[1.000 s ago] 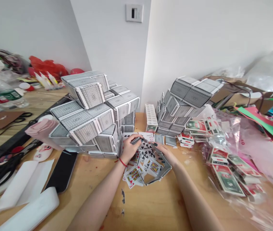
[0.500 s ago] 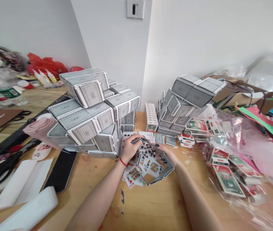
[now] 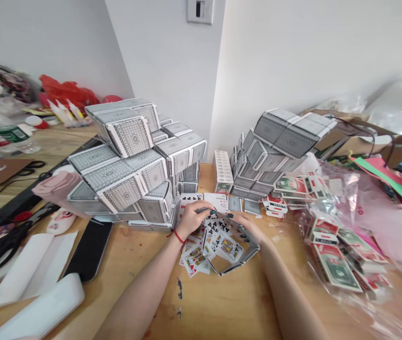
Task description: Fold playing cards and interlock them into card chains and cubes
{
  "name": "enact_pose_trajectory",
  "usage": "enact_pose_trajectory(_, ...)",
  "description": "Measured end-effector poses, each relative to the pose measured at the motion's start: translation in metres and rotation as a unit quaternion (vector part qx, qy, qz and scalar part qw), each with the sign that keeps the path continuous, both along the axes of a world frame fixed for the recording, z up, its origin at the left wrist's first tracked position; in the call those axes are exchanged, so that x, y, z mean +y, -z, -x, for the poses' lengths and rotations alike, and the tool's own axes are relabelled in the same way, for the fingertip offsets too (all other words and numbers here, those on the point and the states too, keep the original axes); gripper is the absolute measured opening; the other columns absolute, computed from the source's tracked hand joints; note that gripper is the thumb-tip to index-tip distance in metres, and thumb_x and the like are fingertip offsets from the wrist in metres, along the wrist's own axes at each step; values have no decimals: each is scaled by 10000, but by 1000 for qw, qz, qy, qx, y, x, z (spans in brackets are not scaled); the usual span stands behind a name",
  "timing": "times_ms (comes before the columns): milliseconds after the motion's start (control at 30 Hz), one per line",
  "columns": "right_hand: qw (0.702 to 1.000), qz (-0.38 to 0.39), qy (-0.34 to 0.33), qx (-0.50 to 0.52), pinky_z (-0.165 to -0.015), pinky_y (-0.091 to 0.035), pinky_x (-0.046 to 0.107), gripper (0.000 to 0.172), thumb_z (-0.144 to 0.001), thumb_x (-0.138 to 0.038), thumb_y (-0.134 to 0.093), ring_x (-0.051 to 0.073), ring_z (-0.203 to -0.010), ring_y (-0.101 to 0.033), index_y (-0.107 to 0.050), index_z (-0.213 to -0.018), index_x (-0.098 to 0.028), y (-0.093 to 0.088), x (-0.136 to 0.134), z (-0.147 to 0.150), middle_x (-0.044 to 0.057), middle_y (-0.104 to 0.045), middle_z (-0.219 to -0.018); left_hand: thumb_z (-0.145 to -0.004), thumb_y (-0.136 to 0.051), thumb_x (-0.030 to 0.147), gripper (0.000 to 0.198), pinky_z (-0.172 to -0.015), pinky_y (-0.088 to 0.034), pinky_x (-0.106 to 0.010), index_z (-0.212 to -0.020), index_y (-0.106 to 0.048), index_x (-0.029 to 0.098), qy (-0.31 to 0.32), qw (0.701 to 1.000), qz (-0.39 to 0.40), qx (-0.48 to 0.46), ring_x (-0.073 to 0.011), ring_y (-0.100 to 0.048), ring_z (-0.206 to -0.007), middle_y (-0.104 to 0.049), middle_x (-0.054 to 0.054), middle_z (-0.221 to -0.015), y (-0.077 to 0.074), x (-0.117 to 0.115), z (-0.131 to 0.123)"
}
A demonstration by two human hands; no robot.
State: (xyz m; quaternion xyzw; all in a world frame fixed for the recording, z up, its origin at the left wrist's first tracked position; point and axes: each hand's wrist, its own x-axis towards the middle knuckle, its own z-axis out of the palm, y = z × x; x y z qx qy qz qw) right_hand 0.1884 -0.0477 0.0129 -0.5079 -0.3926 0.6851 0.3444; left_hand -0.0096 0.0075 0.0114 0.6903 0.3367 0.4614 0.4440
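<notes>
A folded ring of joined grey-backed playing cards point(image 3: 247, 256) stands on edge between my hands, its near side open as a frame. My left hand point(image 3: 193, 219), a red string at the wrist, pinches the ring's far left edge. My right hand point(image 3: 249, 227) grips its far right side with the fingers curled over the wall. The two sets of fingertips nearly meet at the far edge. Inside the ring's outline show a king of clubs point(image 3: 228, 246) and other club cards. Partly under the left side lies a king of hearts point(image 3: 194, 260) among loose cards.
Large stacks of card-covered blocks rise at the left point(image 3: 133, 186) and right point(image 3: 286, 134). Red and green card boxes point(image 3: 337, 267) lie on clear plastic at right. At left are a black phone point(image 3: 89, 250), black scissors point(image 3: 4, 248) and white paper strips point(image 3: 45, 307).
Both hands stay on the card ring. My right fingers have shifted slightly, and the ring's right corner sits a touch farther right. The rest is nearly unchanged.
</notes>
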Motion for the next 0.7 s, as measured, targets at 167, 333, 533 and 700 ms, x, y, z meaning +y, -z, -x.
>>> enact_pose_trajectory(167,1000,-5,-4,-12,-371,-133,205,375,-684,-527,-584,49,-378,-245,-560,-679,-154,3,0,-2,-65,-363,-451,-679,-588,137,89,-762,-476,-285,-677,-672,166,4,1000,5,5,-164,-626,-760,-688,-41,-766,0,1,0)
enact_pose_trajectory(333,998,-47,-11,-40,-408,-230,214,414,-647,-523,-623,67,-400,-324,-631,-831,-152,-1,-2,-2,-51,-440,-472,-680,-589,141,97,-761,-480,-287,-659,-677,175,2,1000,4,19,-167,-629,-761,-691,-38,-751,-1,1,0)
enact_pose_trajectory(533,997,-50,-10,-50,-433,-292,227,403,-656,-490,-604,90,-407,-389,-654,-888,-165,-1,-2,-3,-46,-463,-460,-689,-595,168,91,-762,-481,-293,-667,-684,174,15,1000,3,22,-170,-628,-758,-690,-43,-740,-2,1,0)
enact_pose_trajectory(700,998,-44,-10,-51,-386,-249,219,374,-658,-486,-595,70,-375,-337,-657,-808,-149,2,-1,-3,-29,-485,-491,-691,-598,173,90,-755,-481,-292,-674,-687,172,21,999,6,23,-171,-628,-755,-689,-46,-742,-1,1,1)
